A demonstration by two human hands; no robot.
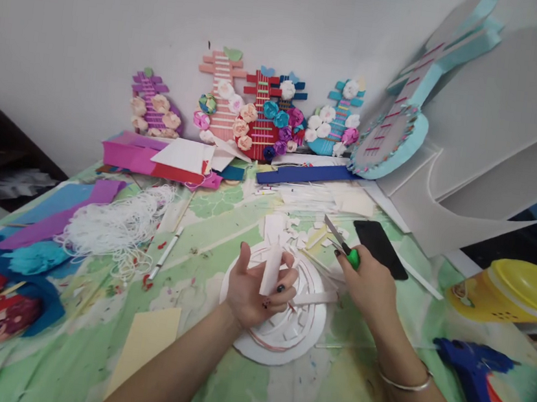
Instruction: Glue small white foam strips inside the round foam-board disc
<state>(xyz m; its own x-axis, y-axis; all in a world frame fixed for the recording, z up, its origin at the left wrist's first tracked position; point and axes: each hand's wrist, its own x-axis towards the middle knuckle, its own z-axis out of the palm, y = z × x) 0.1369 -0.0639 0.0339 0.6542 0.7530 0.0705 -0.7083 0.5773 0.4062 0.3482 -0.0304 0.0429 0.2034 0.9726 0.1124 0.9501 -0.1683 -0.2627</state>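
My left hand [257, 291] is turned palm up, its fingers curled around a short white strip [270, 270] that looks like foam board or card. In my right hand [370, 285] is a pair of scissors [342, 241] with a green handle, the blades pointing up and to the left. Beneath my left hand lies a white guitar-shaped piece [279, 355], its round body edged with a reddish line and its neck pointing away from me. White strips sit on that body, partly hidden by my hand. White scraps [297, 230] are scattered around the neck.
A black phone [380, 248], a blue glue gun [481, 383] and a yellow-lidded bucket [526, 291] are on the right. White string [116, 228], a marker [165, 253] and coloured sheets lie left. Decorated paper guitars [261, 118] lean on the wall.
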